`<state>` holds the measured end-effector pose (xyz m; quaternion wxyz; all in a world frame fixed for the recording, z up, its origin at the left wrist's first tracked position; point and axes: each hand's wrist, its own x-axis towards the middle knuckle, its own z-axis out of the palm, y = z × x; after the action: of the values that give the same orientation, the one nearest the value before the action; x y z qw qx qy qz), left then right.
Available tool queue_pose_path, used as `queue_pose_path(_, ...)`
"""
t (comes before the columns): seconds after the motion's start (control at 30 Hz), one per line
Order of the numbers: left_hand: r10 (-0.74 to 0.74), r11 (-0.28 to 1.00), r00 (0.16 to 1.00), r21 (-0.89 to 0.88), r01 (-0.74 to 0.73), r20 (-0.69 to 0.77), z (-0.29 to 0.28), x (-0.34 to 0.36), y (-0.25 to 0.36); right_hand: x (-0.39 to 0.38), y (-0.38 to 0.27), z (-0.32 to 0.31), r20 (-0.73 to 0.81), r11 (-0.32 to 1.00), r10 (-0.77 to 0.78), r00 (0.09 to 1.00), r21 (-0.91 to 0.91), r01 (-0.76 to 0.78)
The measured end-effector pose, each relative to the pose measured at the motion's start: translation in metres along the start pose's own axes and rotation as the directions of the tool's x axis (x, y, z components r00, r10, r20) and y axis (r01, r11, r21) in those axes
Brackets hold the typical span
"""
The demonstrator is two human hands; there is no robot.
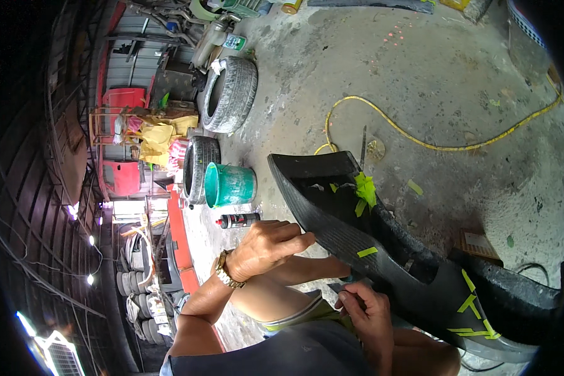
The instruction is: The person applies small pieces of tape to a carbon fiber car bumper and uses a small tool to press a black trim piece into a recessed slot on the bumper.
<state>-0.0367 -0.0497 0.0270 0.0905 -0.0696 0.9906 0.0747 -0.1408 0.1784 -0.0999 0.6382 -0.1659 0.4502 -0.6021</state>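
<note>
A long, curved black plastic car part (pixel 351 238), like a bumper piece, slants across the space in front of me. Yellow-green tape strips (pixel 470 304) stick to its right end, a single strip lies on its ribbed face, and a crumpled tape bunch (pixel 365 190) hangs at its far edge. My left hand (pixel 272 247), below a gold wristwatch (pixel 228 271), is closed, its fingertips pinched at the near edge of the part. Lower down, my right hand (pixel 368 310) is closed beside that edge, thumb against bent fingers. What either pinch holds is too small to make out.
A green bucket (pixel 232 185), a dark bottle with a red cap (pixel 238 220) and tyres (pixel 232 94) stand to the left. Across the concrete floor snakes a yellow hose (pixel 407 139). A small box (pixel 479 244) lies beyond the part.
</note>
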Motion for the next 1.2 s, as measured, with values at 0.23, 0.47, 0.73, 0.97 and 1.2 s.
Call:
queue_pose_path(0.23,-0.041,0.999,0.999,-0.019,0.041,0.023,0.003,-0.005,-0.001,-0.001,0.001,0.001,0.003,1.0,-0.012,1.0,-0.01,0.012)
queue_pose_path(0.47,-0.07,0.996,0.988,0.062,0.062,0.136,0.0,0.0,0.001,-0.003,0.001,0.004,-0.019,1.0,-0.011,1.0,-0.003,0.011)
queue_pose_path(0.73,0.054,0.993,0.997,0.106,-0.06,0.053,0.008,-0.007,-0.002,-0.004,0.004,0.004,-0.006,0.998,-0.06,0.998,-0.032,0.059)
queue_pose_path(0.97,0.054,0.995,0.997,0.088,-0.049,-0.052,0.022,-0.018,-0.014,-0.005,-0.002,0.006,-0.004,1.0,0.008,1.0,-0.021,-0.008)
queue_pose_path(1.2,0.055,0.977,0.994,0.208,-0.034,-0.095,0.018,-0.012,-0.01,-0.009,0.009,0.004,-0.005,0.998,-0.05,0.999,-0.049,0.049)
